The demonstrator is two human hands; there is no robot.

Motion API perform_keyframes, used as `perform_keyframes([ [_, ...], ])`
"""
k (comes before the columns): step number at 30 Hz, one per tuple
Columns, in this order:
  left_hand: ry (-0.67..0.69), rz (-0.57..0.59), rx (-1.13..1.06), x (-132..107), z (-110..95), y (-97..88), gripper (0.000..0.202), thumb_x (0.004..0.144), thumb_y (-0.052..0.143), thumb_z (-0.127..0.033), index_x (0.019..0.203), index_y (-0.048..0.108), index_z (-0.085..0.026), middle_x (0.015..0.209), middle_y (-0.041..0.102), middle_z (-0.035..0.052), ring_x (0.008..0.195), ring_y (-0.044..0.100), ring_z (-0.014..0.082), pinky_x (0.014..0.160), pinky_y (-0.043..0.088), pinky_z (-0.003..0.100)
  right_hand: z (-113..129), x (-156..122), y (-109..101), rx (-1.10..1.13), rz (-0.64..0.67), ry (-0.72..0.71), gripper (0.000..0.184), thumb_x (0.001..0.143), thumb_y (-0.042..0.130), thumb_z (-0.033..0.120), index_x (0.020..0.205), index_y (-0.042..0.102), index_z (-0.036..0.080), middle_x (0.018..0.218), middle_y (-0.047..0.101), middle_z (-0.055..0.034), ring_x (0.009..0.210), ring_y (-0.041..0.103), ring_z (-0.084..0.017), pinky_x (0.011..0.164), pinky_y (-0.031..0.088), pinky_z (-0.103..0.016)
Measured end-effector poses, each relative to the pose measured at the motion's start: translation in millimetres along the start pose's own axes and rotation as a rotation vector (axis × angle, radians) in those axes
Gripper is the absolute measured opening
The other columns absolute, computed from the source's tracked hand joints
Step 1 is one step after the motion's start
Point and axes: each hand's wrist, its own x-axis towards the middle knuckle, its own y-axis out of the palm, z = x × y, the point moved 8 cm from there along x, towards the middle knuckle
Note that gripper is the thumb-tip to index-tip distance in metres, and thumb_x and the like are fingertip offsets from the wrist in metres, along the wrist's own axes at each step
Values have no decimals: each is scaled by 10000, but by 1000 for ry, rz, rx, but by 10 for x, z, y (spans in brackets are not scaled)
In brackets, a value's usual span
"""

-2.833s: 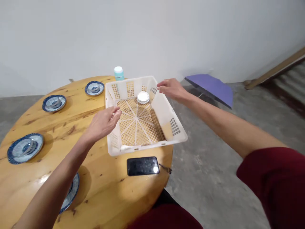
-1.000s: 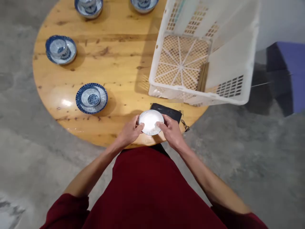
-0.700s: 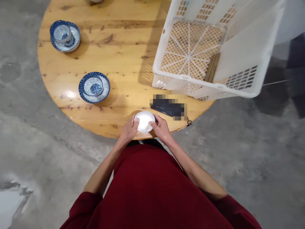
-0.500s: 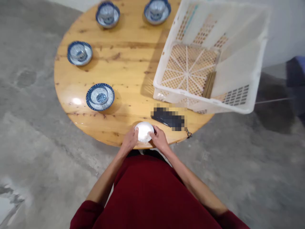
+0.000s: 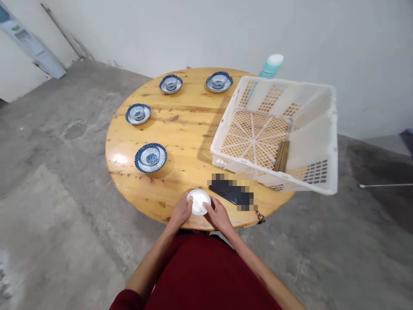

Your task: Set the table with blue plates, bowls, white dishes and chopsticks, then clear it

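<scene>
The left hand and the right hand grasp a small white dish between them, one at either side. Both thumbs lie over its rim, and the other fingers curl around its sides, partly hidden. The dish is at the near edge of the round wooden table, just in front of the person's dark red shirt; whether its underside touches the wood, or whether more dishes sit beneath it, I cannot tell.

Just beyond the right hand lies a black phone. It is blurred into blocks, so any brand or writing on it cannot be read. A small metal clasp lies beside it at the table's edge.

Behind the phone stands a white plastic basket with latticed panels, overhanging the table on the right. A bundle of brown sticks lies on its floor, along the right wall. A turquoise bottle with a white lid shows behind the basket, its visible part plain.

Four blue-and-white plates follow the table's left and far edge, well apart from one another, each bearing a patterned bowl. At upper left, a tall pale appliance carries a green mark too small to read.
</scene>
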Motion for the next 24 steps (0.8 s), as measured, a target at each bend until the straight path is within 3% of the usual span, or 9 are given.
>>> perform_keyframes([
  [8, -62, -23, -79, -101, -28, -41, 431, 996, 312, -309, 1250, 608, -125, 1250, 701, 152, 1145, 651, 238, 1035, 478, 367, 30, -101, 48, 208, 143, 90, 544, 863, 526, 598, 1116, 665, 137, 1028, 747, -135, 880, 691, -258, 712, 563, -328],
  [15, -155, -44, 72, -337, -30, -13, 463, 995, 316, -294, 1311, 595, -102, 1253, 705, 187, 1166, 666, 273, 1032, 469, 382, 71, -266, 3, 259, 138, 58, 462, 861, 538, 472, 1140, 653, 122, 1049, 737, -136, 947, 683, -269, 890, 530, -385],
  [19, -169, -33, 111, -630, 34, 39, 505, 999, 279, -302, 1339, 578, -78, 1269, 696, 206, 1204, 649, 291, 1048, 456, 396, 48, -465, 23, 213, 179, 38, 335, 868, 516, 411, 1024, 677, 163, 951, 721, -101, 880, 665, -247, 846, 538, -357],
  [24, -209, 5, 140, -923, 174, 32, 529, 994, 270, -293, 1395, 549, -89, 1312, 677, 209, 1206, 652, 317, 1031, 463, 414, 72, -684, 104, 171, 183, 27, 308, 838, 527, 356, 1039, 696, 194, 922, 724, -80, 863, 663, -247, 827, 553, -354],
])
